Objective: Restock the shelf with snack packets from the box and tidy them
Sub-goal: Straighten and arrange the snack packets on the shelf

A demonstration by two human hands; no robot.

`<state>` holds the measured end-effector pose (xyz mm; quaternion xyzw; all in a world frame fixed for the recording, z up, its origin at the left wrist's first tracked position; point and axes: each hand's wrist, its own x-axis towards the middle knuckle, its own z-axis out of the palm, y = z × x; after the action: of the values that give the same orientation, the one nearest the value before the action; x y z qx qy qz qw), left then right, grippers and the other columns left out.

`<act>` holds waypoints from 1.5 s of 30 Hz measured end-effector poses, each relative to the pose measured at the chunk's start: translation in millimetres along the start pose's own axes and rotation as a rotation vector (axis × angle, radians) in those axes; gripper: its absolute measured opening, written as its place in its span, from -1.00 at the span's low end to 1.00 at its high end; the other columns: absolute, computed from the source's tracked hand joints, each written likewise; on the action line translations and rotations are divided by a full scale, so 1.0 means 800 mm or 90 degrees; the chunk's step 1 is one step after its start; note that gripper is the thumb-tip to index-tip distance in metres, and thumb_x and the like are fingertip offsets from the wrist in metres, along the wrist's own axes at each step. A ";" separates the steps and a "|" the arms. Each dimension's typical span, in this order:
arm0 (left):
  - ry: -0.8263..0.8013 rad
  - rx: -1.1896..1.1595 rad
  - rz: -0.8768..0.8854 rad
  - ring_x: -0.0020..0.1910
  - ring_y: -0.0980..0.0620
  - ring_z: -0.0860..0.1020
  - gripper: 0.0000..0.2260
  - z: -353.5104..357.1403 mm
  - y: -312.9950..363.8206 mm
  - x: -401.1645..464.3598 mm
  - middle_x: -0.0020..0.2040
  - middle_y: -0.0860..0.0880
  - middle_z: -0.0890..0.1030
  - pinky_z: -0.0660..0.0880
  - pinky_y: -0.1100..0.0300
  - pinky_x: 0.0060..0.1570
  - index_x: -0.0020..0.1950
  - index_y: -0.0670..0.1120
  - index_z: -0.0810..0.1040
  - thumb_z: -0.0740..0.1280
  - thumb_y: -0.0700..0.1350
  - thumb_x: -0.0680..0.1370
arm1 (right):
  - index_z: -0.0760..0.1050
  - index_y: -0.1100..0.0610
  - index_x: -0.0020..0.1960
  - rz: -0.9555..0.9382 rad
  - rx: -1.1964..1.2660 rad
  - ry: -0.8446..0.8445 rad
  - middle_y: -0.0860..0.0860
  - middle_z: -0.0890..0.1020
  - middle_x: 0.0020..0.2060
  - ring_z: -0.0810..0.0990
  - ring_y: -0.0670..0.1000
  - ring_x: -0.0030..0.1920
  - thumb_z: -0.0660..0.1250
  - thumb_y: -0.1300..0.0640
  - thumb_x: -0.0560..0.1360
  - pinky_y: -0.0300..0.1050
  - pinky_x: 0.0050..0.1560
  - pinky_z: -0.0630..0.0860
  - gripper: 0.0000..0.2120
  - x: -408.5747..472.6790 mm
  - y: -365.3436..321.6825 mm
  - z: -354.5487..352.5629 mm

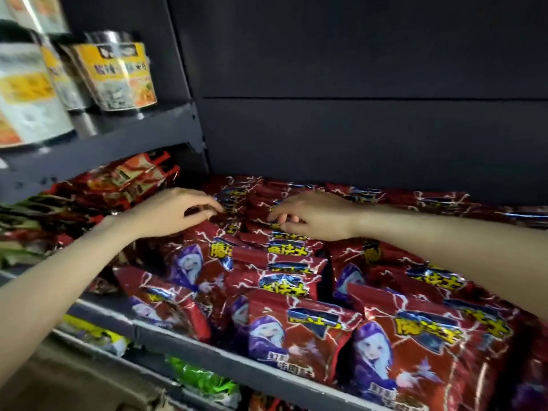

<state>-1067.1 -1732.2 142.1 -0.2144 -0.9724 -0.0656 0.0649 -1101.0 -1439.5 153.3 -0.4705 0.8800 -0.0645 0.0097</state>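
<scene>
1. Shelf (207,355): dark metal, packed with red snack packets (299,339) in overlapping rows.
2. Left hand (175,212): palm down over the rear rows, fingers loosely curled, tips touching a packet, gripping nothing.
3. Right hand (314,216): just beside it, likewise curled; whether it pinches a packet cannot be told.

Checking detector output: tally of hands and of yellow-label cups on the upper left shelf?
Hands: 2, the left hand and the right hand, both over the red snack packets.
Cups with yellow labels: 3 in view, one cup shown whole and two cut off by the frame edge.
Total: 5
</scene>
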 end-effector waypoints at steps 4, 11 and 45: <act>-0.071 -0.135 -0.071 0.12 0.28 0.51 -0.75 -0.002 -0.034 -0.004 0.10 0.32 0.54 0.43 0.16 0.22 -0.01 0.39 0.50 0.22 -0.02 0.59 | 0.44 -0.02 0.32 0.019 0.016 -0.012 -0.06 0.60 0.14 0.55 -0.06 0.06 0.13 -0.08 0.62 -0.17 -0.04 0.43 -0.67 0.040 -0.015 0.014; -0.182 -0.052 0.001 0.21 0.21 0.41 -0.54 -0.004 -0.048 0.014 0.21 0.19 0.44 0.37 0.23 0.24 0.27 0.17 0.47 0.34 -0.25 0.45 | 0.42 -0.04 0.33 0.075 0.029 -0.037 -0.09 0.62 0.08 0.54 -0.12 -0.07 0.15 -0.13 0.60 -0.19 -0.11 0.42 -0.64 0.057 -0.021 0.026; -0.205 -0.184 0.015 0.04 0.26 0.55 -0.53 0.007 -0.060 -0.039 0.15 0.18 0.55 0.53 0.19 0.07 0.35 0.18 0.36 0.33 -0.22 0.52 | 0.41 -0.05 0.30 0.112 -0.035 -0.132 -0.12 0.62 0.02 0.50 -0.17 -0.18 0.25 0.05 0.57 -0.23 -0.14 0.39 -0.69 0.059 -0.030 0.008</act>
<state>-1059.8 -1787.7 126.9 -0.2408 -0.9481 -0.1682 -0.1216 -1107.1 -1492.3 152.0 -0.3960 0.9134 0.0099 0.0934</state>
